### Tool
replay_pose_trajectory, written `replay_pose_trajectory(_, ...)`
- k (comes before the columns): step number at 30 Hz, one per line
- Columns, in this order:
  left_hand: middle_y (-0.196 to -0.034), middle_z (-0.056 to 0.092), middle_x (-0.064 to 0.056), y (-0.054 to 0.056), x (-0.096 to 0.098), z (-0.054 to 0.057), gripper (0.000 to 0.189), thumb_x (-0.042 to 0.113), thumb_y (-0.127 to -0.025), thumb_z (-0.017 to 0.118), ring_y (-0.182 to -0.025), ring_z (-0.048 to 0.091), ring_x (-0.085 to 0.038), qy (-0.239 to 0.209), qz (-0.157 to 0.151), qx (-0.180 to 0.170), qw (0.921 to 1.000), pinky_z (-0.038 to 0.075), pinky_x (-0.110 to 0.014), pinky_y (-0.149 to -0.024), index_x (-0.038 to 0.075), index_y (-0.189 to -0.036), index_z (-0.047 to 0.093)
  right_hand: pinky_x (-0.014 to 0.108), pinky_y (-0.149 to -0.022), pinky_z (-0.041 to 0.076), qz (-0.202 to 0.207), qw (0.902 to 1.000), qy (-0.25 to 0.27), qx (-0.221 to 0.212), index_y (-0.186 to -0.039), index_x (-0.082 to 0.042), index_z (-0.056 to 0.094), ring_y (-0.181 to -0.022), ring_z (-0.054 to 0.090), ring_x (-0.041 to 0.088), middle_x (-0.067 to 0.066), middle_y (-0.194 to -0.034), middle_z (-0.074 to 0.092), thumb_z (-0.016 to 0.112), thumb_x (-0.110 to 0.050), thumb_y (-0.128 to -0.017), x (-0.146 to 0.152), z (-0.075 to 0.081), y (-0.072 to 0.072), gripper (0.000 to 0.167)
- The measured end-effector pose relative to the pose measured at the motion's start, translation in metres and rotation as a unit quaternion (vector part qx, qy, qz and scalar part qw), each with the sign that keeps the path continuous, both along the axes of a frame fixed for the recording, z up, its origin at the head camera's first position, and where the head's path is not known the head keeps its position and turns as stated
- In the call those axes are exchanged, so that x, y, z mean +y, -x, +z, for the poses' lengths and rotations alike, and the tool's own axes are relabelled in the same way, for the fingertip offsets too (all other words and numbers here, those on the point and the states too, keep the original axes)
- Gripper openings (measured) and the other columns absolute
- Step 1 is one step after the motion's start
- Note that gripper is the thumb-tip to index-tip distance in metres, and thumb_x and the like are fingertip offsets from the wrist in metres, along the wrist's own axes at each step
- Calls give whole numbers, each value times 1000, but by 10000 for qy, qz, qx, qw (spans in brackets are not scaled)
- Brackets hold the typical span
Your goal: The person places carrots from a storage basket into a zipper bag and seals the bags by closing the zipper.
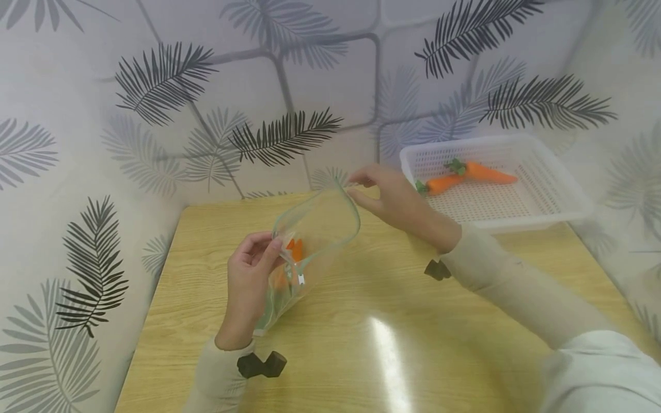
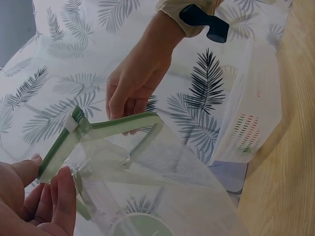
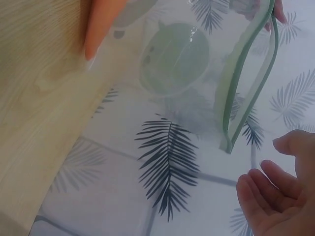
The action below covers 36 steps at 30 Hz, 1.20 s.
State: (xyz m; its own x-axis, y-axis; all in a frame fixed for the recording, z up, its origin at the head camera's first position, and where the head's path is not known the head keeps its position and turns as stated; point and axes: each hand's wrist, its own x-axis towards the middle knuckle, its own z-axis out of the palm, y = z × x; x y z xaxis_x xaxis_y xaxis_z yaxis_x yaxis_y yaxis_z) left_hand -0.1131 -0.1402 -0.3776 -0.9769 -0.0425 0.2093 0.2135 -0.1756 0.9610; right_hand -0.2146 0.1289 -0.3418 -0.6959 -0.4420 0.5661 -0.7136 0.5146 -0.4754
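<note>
A clear zip bag [image 1: 330, 229] with a green-edged mouth stands open over the table. Its near edge is pinched between the thumb and fingers of my left hand [image 1: 253, 272], close to the white slider [image 1: 302, 279]. Inside the bag an orange carrot [image 3: 101, 24] shows through the plastic. My right hand [image 1: 389, 198] is by the far corner of the mouth; in the right wrist view a gap parts its loosely bent fingers [image 3: 266, 189] from the green edge [image 3: 236, 93]. A pale green round print [image 3: 174, 59] marks the bag's side.
A white perforated basket [image 1: 516, 221] sits at the table's back right, under the right forearm's far side. Two carrots [image 1: 490, 173] with green tops lie in it. Behind the wooden table [image 1: 330, 344] hangs a leaf-patterned backdrop [image 1: 310, 74].
</note>
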Motion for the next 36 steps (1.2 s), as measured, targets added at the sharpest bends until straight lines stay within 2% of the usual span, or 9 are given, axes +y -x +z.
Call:
replay_pose_trajectory(3, -95, 59, -11, 0, -1, 0, 27, 9, -89, 62, -83, 62, -19, -9, -7, 17, 10000, 56, -33, -78, -8, -108, 54, 34, -86, 50, -224, 9978, 176, -593, -107, -1, 62, -95, 60, 22, 9, -104, 64, 61, -24, -91, 15, 2, 5, 28)
replay_pose_trajectory(7, -97, 59, -11, -1, -2, 1, 23, 9, -89, 62, -85, 62, -19, 8, -7, 28, 10000, 55, -34, -80, -4, -107, 56, 38, -90, 48, -627, 9888, 296, -1324, -113, 2, 57, -101, 57, 26, 13, -110, 60, 56, -24, -94, 40, -1, 18, 32)
replay_pose_trajectory(13, -97, 59, -11, -1, -3, 1, 22, 8, -89, 62, -85, 62, -20, 36, 10, 82, 10000, 55, -34, -79, -4, -107, 56, 44, -89, 49, -1477, 9795, 37, -1370, -112, 4, 58, -100, 57, 32, 19, -111, 60, 54, -18, -94, 85, -16, 47, 28)
replay_pose_trajectory(16, -97, 60, -12, -1, -4, 1, 21, 8, -89, 62, -85, 63, -20, 45, 31, 80, 10000, 55, -33, -79, -3, -106, 56, 46, -89, 48, -1696, 9742, 36, -1489, -111, 6, 58, -100, 57, 35, 22, -110, 59, 54, -13, -93, 107, -27, 63, 27)
replay_pose_trajectory(21, -97, 60, -12, -1, -5, 2, 22, 8, -89, 63, -85, 63, -20, 57, 40, 89, 9999, 56, -33, -78, -4, -107, 56, 51, -92, 43, -1894, 9664, -210, -1726, -113, 10, 56, -103, 53, 40, 28, -112, 56, 50, -6, -91, 136, -41, 77, 28)
replay_pose_trajectory(28, -100, 59, -15, -3, -5, 3, 29, 11, -89, 63, -87, 62, -21, 227, 92, 39, 9997, 55, -33, -79, -7, -109, 54, 57, -96, 39, -1839, 9527, -875, -2254, -120, 13, 51, -110, 47, 45, 32, -118, 51, 50, -6, -92, 154, -49, 84, 33)
replay_pose_trajectory(32, -99, 60, -13, -3, -5, 2, 27, 11, -89, 63, -86, 62, -20, 238, 85, 26, 9997, 55, -34, -79, -5, -109, 55, 57, -94, 40, -1765, 9416, -1248, -2583, -122, 11, 50, -109, 48, 43, 30, -118, 52, 49, -9, -94, 157, -54, 84, 34)
replay_pose_trajectory(34, -99, 60, -13, -3, -5, 2, 27, 11, -89, 63, -86, 62, -20, 247, 72, 31, 9997, 55, -34, -79, -6, -109, 54, 52, -82, 47, -1757, 9380, -1495, -2587, -112, 5, 57, -96, 52, 36, 24, -107, 57, 58, -16, -91, 157, -57, 84, 30)
replay_pose_trajectory(36, -99, 60, -13, -3, -5, 1, 29, 11, -89, 63, -87, 62, -20, 247, 69, 20, 9997, 55, -34, -79, -8, -110, 53, 48, -76, 47, -1747, 9358, -1589, -2618, -106, 3, 58, -89, 51, 32, 19, -100, 58, 62, -19, -89, 157, -59, 83, 28)
